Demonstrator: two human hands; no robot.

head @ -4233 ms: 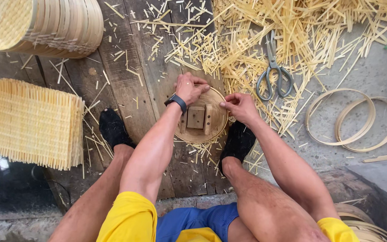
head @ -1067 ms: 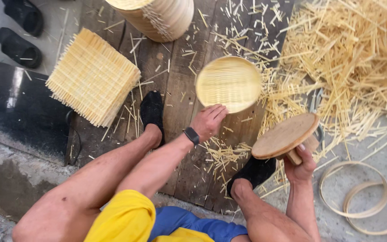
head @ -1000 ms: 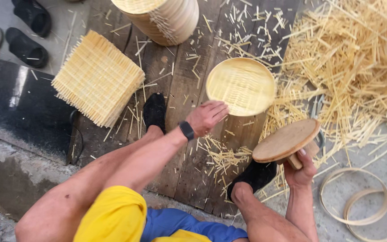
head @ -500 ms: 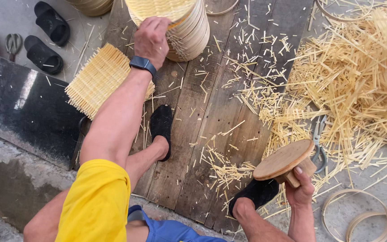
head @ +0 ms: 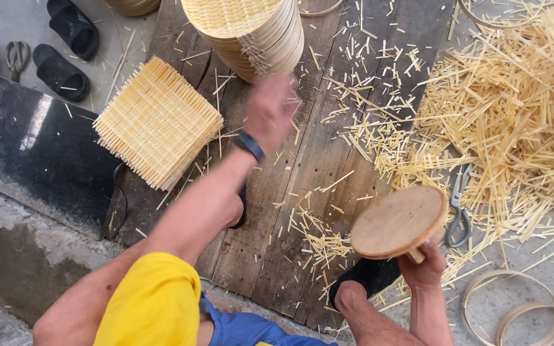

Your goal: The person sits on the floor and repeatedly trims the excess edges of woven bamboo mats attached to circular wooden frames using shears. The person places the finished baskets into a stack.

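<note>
The right hand [head: 423,268], at about 5 o'clock in the view, is closed around a short handle under a round wooden disc [head: 399,221], holding it tilted above the wooden floorboards [head: 302,173]. The left hand [head: 270,110] is blurred, just below the stack of round woven bamboo trays [head: 251,29] at 12 o'clock; its fingers look loosely curled with nothing visible in them, though how far open it is cannot be told. A dark band sits on that wrist. At 9 to 10 o'clock of the left hand lies a stack of square woven mats [head: 156,120]. A heap of bamboo splints [head: 514,122] fills the 2 to 3 o'clock side, with scissors [head: 458,208] just beside the disc at its 3 o'clock. Bamboo hoops [head: 517,307] lie at 4 o'clock, and dark sandals [head: 65,48] at 10 o'clock.
</note>
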